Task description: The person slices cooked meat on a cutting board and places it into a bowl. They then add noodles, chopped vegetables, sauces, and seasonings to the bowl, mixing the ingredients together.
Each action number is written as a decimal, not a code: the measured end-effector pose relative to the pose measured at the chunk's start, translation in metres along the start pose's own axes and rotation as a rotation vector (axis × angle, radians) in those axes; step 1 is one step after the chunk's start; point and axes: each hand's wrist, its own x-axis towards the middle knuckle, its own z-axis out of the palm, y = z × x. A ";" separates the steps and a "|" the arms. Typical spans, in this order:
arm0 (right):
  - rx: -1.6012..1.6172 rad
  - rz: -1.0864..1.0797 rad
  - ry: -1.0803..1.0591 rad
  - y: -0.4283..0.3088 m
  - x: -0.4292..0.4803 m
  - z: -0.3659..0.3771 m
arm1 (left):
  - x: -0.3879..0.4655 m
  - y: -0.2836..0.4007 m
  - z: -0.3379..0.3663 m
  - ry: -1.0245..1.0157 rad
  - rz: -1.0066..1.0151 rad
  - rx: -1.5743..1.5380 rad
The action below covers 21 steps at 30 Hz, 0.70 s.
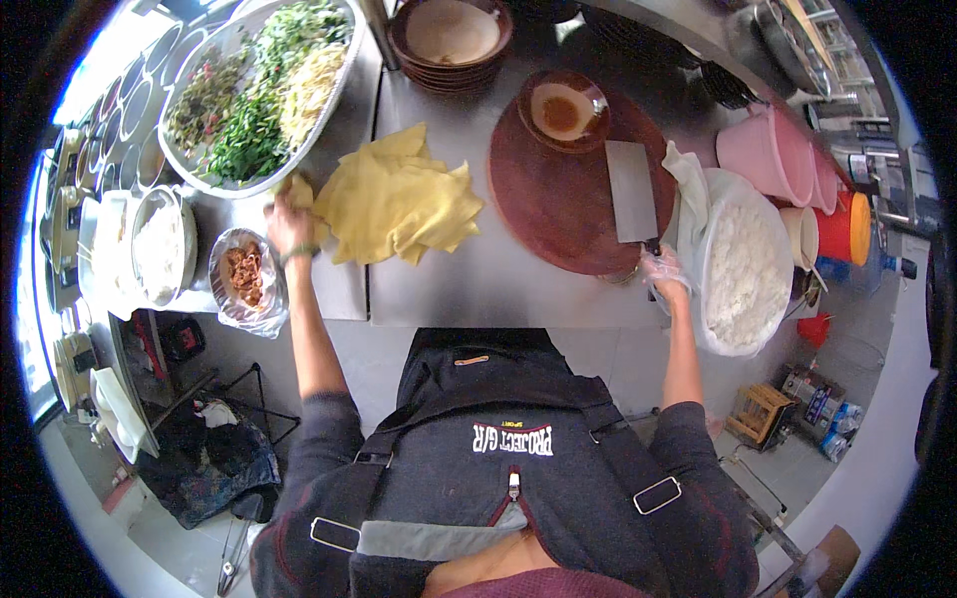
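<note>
My left hand, blurred, is at the left edge of a loose pile of thin yellow sheets on the steel table. Its fingers are closed on a small yellow sheet. In a clear plastic glove, my right hand grips the handle of a cleaver. The broad blade rests flat over the right side of a round reddish-brown cutting board. On the board's far side sits a brown bowl with some brown sauce inside. A plastic-lined bowl of reddish-brown food stands left of my left wrist.
A large basin of chopped greens and pale shreds occupies the far left. Stacked brown bowls stand at the back. White rice fills a lined tub beside my right hand, near a pale cloth and pink buckets.
</note>
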 end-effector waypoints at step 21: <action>0.757 -0.054 0.199 0.088 -0.053 -0.007 | -0.186 0.401 0.150 -0.343 0.821 -0.399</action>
